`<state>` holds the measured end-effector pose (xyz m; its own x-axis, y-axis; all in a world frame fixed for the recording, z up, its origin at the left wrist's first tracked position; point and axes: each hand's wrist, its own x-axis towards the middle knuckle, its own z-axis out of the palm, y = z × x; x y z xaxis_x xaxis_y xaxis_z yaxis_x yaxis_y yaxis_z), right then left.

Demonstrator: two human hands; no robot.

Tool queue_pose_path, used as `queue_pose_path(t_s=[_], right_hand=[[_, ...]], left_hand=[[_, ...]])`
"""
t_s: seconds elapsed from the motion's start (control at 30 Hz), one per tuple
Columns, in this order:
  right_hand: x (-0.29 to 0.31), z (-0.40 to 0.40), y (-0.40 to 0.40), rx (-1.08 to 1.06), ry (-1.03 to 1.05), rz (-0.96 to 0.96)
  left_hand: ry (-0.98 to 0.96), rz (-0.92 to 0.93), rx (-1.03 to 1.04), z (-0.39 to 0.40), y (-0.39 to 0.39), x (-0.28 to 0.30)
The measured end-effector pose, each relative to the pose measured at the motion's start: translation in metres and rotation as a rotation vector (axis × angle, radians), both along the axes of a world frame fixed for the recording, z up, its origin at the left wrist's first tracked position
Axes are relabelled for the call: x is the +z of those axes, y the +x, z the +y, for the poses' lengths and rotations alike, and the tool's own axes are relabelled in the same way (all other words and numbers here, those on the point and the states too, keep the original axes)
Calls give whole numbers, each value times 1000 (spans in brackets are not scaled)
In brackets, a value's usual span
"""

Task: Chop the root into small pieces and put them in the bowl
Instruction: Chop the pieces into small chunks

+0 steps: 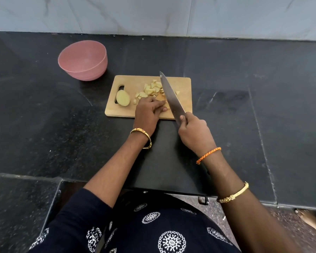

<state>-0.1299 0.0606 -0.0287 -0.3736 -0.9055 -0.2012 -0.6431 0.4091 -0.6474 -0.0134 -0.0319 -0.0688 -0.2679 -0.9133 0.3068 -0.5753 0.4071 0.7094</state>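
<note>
From where I sit, my left hand covers the root piece it presses on the cutting board — I can't see its shape. My right hand swallows the knife handle entirely. A bare foot at lower right is cut by the frame edge.

Home kitchen — black stone counter w/ marble-look wall, wooden chopping board, pink bowl.
</note>
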Motion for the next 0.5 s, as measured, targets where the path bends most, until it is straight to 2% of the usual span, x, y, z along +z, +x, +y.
queue_pose_path(t_s=[0.23, 0.5], right_hand=[[11, -10, 9, 90, 125, 127], [17, 3, -3, 149, 263, 123]], left_hand=[[-5, 78, -1, -4, 0, 1], [25, 104, 47, -1, -3, 0]])
